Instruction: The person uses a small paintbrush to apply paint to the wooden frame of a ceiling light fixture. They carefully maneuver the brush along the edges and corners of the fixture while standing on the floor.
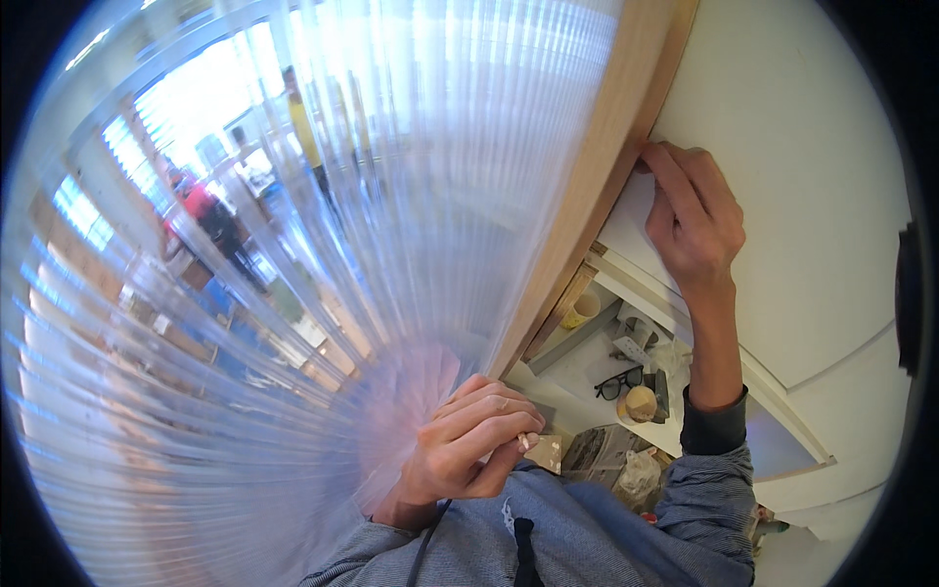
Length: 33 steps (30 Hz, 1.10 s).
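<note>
A large translucent ribbed sheet (264, 440) fills the left side, with a pale wooden strip (597, 137) along its right edge beside a white panel (802, 176). My left hand (474, 435) is closed low at the sheet's edge, with a small pale rod-like piece (527, 441) showing between its fingers. My right hand (690, 210) has bent fingertips pressed at the join of the wooden strip and white panel, higher up; whether anything small is between them is hidden.
Below right, a recess (577, 382) holds a yellow cup (584, 309), dark glasses (616, 383), a round tan container (641, 402) and a crumpled plastic bag (636, 474). Through the sheet, a person in red (203, 210) and one in yellow (303, 127) show blurred.
</note>
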Tool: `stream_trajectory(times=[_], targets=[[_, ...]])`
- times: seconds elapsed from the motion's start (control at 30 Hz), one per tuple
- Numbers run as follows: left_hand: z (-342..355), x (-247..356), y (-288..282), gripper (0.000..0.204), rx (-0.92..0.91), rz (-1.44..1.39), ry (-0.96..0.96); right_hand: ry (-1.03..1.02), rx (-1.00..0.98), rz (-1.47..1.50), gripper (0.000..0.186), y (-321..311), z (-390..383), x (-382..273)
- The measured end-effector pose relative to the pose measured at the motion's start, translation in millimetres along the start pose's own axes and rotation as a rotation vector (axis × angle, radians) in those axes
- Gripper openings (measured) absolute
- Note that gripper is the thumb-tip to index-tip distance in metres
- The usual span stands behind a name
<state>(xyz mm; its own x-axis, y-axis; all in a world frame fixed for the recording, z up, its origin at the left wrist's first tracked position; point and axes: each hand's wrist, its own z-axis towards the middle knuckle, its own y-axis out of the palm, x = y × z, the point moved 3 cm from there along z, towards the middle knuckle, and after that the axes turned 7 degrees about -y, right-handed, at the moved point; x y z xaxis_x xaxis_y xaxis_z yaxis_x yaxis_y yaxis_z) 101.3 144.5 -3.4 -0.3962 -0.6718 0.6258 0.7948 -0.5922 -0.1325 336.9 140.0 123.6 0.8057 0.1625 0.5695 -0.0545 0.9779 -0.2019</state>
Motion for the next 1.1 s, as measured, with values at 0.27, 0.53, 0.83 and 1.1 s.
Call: stream_trajectory(times=[0.27, 0.53, 0.83, 1.1], targets=[[0.3, 0.8, 0.7, 0.017, 0.002, 0.016, -0.004, 0.024, 0.01, -0.008, 0.041, 0.6, -0.7, -0.3], [0.0, 1.5, 1.0, 0.018, 0.01, 0.018, 0.005, 0.066, -0.002, -0.001, 0.039, -0.2, 1.8, -1.0], [0.1, 3.5, 2.5, 0.018, 0.01, 0.023, 0.002, 0.124, -0.009, 0.024, 0.036, -3.1, 1.6, 0.5], [-0.6, 5.0, 2.8, 0.017, 0.009, 0.029, -0.015, 0.112, -0.015, 0.034, 0.038, -3.6, 0.2, 2.6]])
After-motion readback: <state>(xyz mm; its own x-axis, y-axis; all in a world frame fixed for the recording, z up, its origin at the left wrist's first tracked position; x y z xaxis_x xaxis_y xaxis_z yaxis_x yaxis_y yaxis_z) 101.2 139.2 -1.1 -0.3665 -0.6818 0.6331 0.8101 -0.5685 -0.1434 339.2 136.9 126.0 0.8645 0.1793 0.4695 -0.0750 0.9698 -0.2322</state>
